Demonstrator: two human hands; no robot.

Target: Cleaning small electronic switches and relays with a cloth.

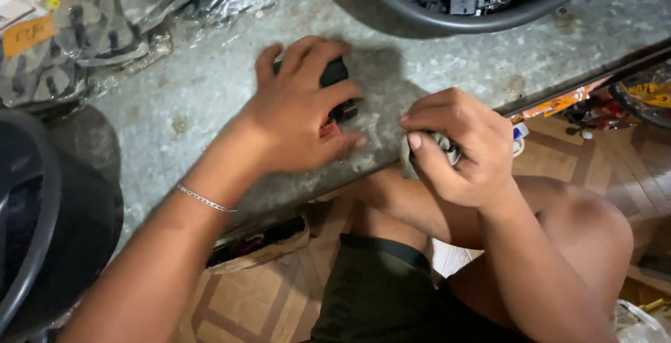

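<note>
The left hand [300,109] lies palm-down on the grey desk [454,56], fingers spread and curled over a small black part [337,77] that it presses against the surface; a red bit shows just under its thumb. Just beside it, at the desk's edge, the right hand [458,144] is closed in a loose fist around a crumpled grey cloth [447,149]. Beyond both hands sits a dark bowl [447,25] of small black parts.

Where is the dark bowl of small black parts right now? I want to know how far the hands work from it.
The dark bowl sits at the top edge of the head view, right of centre, on the grey tabletop, beyond the left hand.
</note>
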